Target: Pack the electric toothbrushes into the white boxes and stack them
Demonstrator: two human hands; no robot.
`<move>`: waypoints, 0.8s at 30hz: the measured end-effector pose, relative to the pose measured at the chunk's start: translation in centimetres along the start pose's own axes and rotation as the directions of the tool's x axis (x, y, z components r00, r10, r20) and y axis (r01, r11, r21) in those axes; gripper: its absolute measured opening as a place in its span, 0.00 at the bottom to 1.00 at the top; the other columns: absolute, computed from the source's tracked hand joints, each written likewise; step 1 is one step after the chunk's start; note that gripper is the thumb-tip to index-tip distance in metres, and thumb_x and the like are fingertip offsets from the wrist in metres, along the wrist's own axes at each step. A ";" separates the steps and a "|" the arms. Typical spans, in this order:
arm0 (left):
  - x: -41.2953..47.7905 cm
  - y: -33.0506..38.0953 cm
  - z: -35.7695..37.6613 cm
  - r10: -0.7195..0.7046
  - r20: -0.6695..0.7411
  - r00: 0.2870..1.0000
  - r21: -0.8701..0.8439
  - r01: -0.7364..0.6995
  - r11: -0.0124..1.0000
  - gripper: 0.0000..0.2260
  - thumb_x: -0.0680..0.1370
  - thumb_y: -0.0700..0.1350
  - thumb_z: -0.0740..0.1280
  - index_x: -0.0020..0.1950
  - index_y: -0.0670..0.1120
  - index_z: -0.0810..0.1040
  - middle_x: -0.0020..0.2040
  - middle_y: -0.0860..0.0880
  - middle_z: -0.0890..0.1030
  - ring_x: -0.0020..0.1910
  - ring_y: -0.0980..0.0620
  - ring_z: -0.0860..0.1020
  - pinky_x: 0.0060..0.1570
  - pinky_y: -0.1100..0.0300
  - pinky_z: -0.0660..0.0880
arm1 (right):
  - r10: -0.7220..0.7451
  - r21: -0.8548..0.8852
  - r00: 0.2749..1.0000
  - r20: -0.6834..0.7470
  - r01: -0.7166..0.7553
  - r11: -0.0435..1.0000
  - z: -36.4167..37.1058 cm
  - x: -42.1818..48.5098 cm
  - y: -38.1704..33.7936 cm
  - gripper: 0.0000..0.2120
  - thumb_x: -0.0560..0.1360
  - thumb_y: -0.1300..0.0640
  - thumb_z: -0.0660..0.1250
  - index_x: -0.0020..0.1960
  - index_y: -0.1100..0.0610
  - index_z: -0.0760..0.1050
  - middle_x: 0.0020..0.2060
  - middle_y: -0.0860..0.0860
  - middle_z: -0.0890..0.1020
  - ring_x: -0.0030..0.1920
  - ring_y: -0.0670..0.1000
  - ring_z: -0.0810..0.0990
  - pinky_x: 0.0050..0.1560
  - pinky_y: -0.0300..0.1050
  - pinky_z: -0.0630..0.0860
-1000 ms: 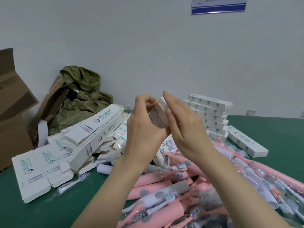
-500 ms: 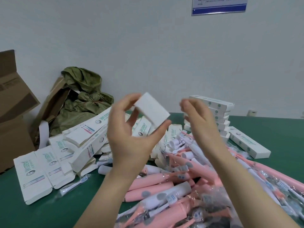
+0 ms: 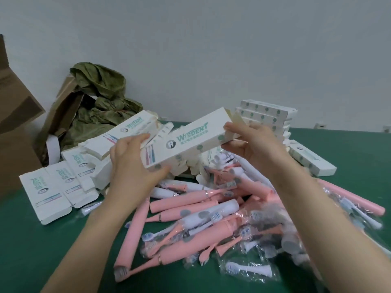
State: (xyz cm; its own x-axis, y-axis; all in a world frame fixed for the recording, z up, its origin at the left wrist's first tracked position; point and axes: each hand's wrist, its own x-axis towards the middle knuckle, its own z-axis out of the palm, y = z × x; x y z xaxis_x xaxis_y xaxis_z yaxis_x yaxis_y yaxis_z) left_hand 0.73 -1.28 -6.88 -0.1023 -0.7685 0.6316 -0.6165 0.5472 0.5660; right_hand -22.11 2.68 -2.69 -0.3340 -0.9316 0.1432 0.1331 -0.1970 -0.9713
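Several stacked boxes (image 3: 267,117) stand at back right | many toothbrushes (image 3: 190,206) lie loose | left hand (image 3: 135,166) and right hand (image 3: 251,144) each grip one end of white box (image 3: 186,140) above them, end flap (image 3: 236,121) open.

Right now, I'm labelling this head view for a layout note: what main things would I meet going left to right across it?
From the left: brown cardboard carton → crumpled green bag → held white box → stack of packed white boxes → single white box lying flat.
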 end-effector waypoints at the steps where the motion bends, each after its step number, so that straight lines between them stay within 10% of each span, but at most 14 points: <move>1: -0.1 0.8 0.2 0.071 -0.008 0.997 -0.021 -0.072 0.997 0.32 0.65 0.48 0.76 0.67 0.48 0.70 0.57 0.53 0.63 0.59 0.59 0.60 0.53 0.77 0.54 | -0.007 -0.055 1.000 0.017 0.008 0.998 0.3 -0.6 0.2 0.10 0.73 0.59 0.70 0.49 0.65 0.76 0.39 0.59 0.84 0.37 0.53 0.83 0.48 0.45 0.80; 9: -0.5 5.8 2.6 0.419 0.061 0.906 -0.191 -0.402 0.896 0.24 0.71 0.42 0.72 0.65 0.54 0.72 0.60 0.50 0.70 0.60 0.56 0.69 0.59 0.70 0.63 | -0.054 -0.245 0.980 0.194 0.102 0.964 1.5 -4.6 -0.2 0.12 0.75 0.51 0.67 0.46 0.61 0.72 0.40 0.54 0.81 0.35 0.48 0.82 0.43 0.45 0.81; 14: -1.2 5.7 2.6 0.384 0.044 0.922 -0.176 -0.371 0.912 0.16 0.70 0.39 0.73 0.56 0.49 0.76 0.57 0.49 0.70 0.56 0.57 0.69 0.57 0.77 0.59 | -0.015 -0.318 0.974 0.226 0.089 0.944 0.1 -4.3 -1.0 0.12 0.79 0.55 0.63 0.43 0.62 0.79 0.32 0.54 0.80 0.33 0.50 0.77 0.42 0.41 0.79; 19: -1.2 5.9 2.7 0.321 0.195 0.927 -0.091 -0.309 0.947 0.11 0.72 0.50 0.64 0.53 0.53 0.76 0.56 0.51 0.68 0.59 0.50 0.68 0.61 0.58 0.64 | 0.069 -0.260 0.936 0.345 0.025 0.965 -0.4 -3.7 -0.6 0.14 0.81 0.57 0.57 0.48 0.64 0.76 0.33 0.54 0.83 0.32 0.49 0.80 0.40 0.41 0.80; 24: -0.7 5.8 3.6 0.189 0.012 0.982 -0.151 -0.185 0.971 0.16 0.78 0.56 0.55 0.39 0.49 0.74 0.39 0.52 0.74 0.43 0.55 0.69 0.40 0.69 0.61 | 0.090 -0.482 0.874 0.478 0.176 0.858 -2.4 -3.7 -0.6 0.09 0.75 0.53 0.65 0.50 0.56 0.80 0.42 0.51 0.84 0.43 0.49 0.82 0.48 0.41 0.80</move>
State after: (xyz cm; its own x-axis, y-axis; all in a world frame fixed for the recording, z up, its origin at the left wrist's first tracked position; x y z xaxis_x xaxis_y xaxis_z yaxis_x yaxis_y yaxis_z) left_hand -5.58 1.25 -5.87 -0.2267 -0.6553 0.7206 -0.4615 0.7238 0.5130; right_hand -23.21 7.04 -3.07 0.1664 -0.9777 0.1285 -0.3944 -0.1854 -0.9001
